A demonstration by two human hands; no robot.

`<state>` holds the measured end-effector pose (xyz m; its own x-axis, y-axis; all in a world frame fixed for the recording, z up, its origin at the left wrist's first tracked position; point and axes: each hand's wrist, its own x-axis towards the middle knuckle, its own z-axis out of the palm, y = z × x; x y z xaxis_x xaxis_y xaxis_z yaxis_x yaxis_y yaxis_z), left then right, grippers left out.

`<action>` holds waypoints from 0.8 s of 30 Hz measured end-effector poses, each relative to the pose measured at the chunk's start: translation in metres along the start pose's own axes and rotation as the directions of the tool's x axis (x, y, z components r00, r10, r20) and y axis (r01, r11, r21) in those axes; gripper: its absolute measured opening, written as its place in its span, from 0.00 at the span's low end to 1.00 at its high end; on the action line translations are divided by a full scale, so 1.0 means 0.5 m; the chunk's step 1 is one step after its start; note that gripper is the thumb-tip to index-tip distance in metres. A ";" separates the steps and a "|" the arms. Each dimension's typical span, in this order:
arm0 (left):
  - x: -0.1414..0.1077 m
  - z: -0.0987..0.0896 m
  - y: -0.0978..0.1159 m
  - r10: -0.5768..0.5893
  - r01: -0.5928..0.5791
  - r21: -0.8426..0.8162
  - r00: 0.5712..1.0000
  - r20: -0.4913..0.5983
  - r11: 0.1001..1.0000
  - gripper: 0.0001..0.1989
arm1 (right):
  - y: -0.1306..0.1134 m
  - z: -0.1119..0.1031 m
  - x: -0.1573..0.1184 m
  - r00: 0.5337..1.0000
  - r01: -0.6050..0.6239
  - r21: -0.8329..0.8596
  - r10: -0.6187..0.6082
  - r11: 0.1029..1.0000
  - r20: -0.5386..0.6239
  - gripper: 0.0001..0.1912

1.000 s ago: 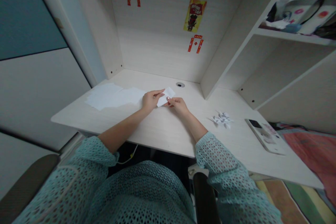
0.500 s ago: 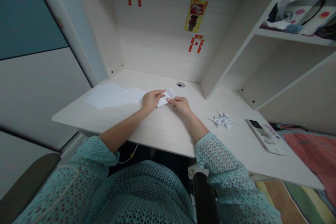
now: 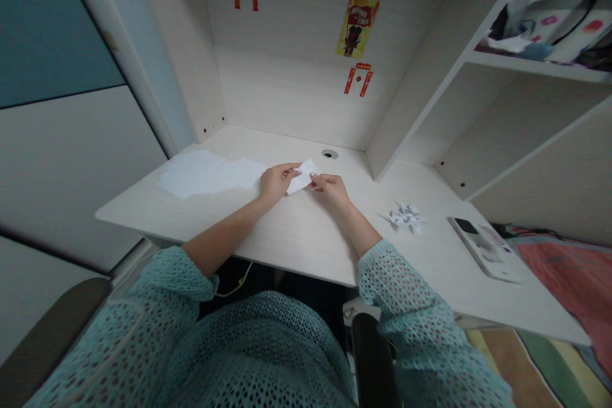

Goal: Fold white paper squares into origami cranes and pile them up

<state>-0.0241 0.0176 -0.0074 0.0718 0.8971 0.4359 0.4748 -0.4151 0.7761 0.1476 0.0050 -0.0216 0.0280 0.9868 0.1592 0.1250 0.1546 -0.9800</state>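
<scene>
A small folded piece of white paper (image 3: 300, 180) is held between my two hands, just above the desk. My left hand (image 3: 276, 181) pinches its left side with thumb and fingers. On the right edge, my right hand (image 3: 331, 187) grips the paper, its thumb on top and the fingers partly hidden below. Loose white sheets (image 3: 201, 173) lie flat on the desk to the left of my left hand. Several folded paper pieces with pointed tips (image 3: 405, 217) sit in a cluster to the right of my right forearm.
The white desk (image 3: 287, 236) has a cable hole (image 3: 329, 153) near its back panel. A white phone (image 3: 482, 248) lies at the right. Shelving with a bag (image 3: 568, 25) rises on the right, and a chair armrest (image 3: 375, 357) is below the desk edge.
My right thumb has shifted slightly up and right along the paper. The paper's upper face now looks flatter, without the fold line seen before. My left hand has stayed in place.
</scene>
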 end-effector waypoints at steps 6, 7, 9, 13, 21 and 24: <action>0.002 0.003 -0.013 0.023 -0.023 0.005 1.000 0.000 1.000 0.13 | 0.011 -0.004 0.004 0.990 -0.019 0.039 0.024 0.999 -0.138 0.21; 0.003 0.004 -0.014 0.023 -0.023 -0.003 1.000 0.002 1.000 0.13 | 0.011 -0.005 0.004 0.988 -0.029 0.040 0.035 0.999 -0.148 0.21; 0.004 0.005 -0.016 0.017 -0.017 -0.022 1.000 0.005 1.000 0.13 | 0.012 -0.005 0.005 0.988 -0.040 0.043 0.046 0.998 -0.148 0.22; 0.006 0.007 -0.019 0.010 -0.010 -0.073 1.000 -0.002 0.997 0.14 | 0.010 -0.005 0.006 0.988 -0.064 0.076 0.073 0.995 -0.136 0.23; 0.006 0.019 -0.021 -0.070 0.066 -0.251 0.998 -0.004 0.966 0.16 | -0.007 0.002 -0.001 0.986 -0.009 0.099 0.025 0.995 -0.166 0.26; 0.011 0.023 -0.025 -0.078 0.070 -0.313 0.997 -0.013 0.947 0.17 | -0.014 0.012 -0.008 0.994 -0.061 0.068 0.066 0.996 -0.083 0.26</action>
<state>-0.0197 0.0294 -0.0198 0.0232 0.9248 0.3798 0.1799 -0.3776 0.9083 0.1408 0.0001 -0.0159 0.1187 0.9875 0.1034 0.0557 0.0973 -0.9937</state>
